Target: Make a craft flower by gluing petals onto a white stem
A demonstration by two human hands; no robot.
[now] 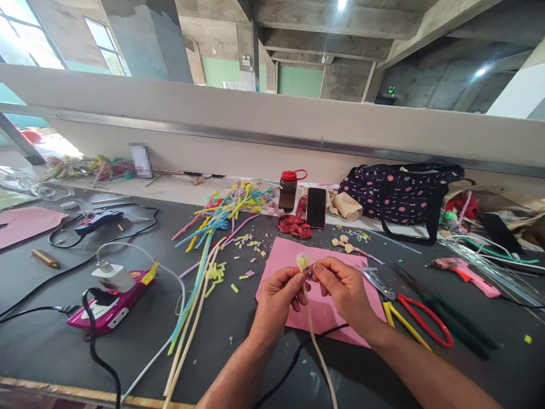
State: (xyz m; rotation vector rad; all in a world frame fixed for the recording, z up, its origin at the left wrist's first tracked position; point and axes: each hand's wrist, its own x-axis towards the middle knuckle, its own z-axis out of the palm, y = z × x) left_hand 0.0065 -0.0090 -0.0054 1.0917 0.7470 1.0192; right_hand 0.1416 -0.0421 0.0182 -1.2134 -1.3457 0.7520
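Pinching a yellow flower (302,262) in the left hand (276,292), above pink paper (283,253) on a littered dark table (221,335). Cannot tell the grip of the right hand (346,292). Facing a partition (255,116) under concrete beams (340,42).

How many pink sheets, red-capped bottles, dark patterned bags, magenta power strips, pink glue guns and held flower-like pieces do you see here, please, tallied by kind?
Pink sheets: 2 (centre sheet, left-edge sheet)
Red-capped bottle: 1
Dark patterned bag: 1
Magenta power strip: 1
Pink glue gun: 1
Held flower-like piece: 1
Total: 7
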